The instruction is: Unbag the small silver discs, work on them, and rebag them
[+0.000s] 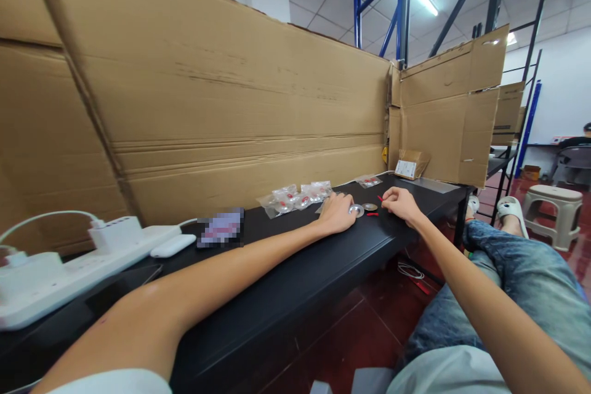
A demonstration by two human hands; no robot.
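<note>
Over a black table [323, 265], a person's right hand [402, 204] pinched a small, thin red strip [380, 198].
The half-curled left hand [338, 214] rested against a round silvery disc [358, 211], its grip unclear; a second silvery disc [370, 207] and another red strip [372, 214] lay between the hands.

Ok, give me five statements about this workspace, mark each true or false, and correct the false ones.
1. The right hand holds a red piece. True.
2. The left hand is beside the power strip. False: the left hand is at a shiny disc, well away from the power strip.
3. A second red piece lies on the table. True.
4. The stool stands on the table. False: the stool is on the floor.
5. Clear bags lie near the cardboard wall. True.
</note>
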